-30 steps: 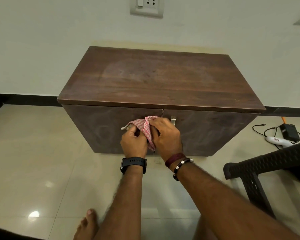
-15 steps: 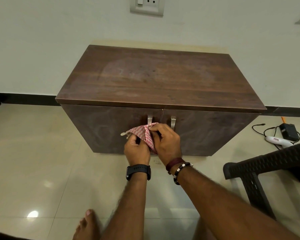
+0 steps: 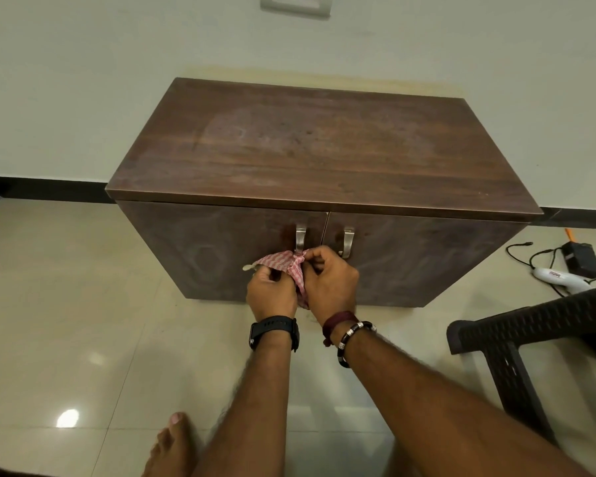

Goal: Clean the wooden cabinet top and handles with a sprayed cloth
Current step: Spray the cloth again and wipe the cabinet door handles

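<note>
A low dark wooden cabinet (image 3: 324, 156) stands against the wall, its top showing faint streaks. Two metal handles sit at the middle of its doors: the left handle (image 3: 300, 237) and the right handle (image 3: 347, 239). A red-and-white checked cloth (image 3: 278, 261) is wrapped around the lower end of the left handle. My left hand (image 3: 272, 294) grips the cloth's left part. My right hand (image 3: 331, 284) pinches the cloth right at the handle and hides the bottom of the right handle.
A dark woven plastic chair (image 3: 537, 339) stands at the right. On the floor beyond it lie a white glue gun (image 3: 558, 277) and a black adapter (image 3: 580, 258) with cables. My bare foot (image 3: 172, 445) rests on the glossy tiles below.
Both hands have slid the cloth down the left handle, baring the upper part of both handles. The view has shifted slightly.
</note>
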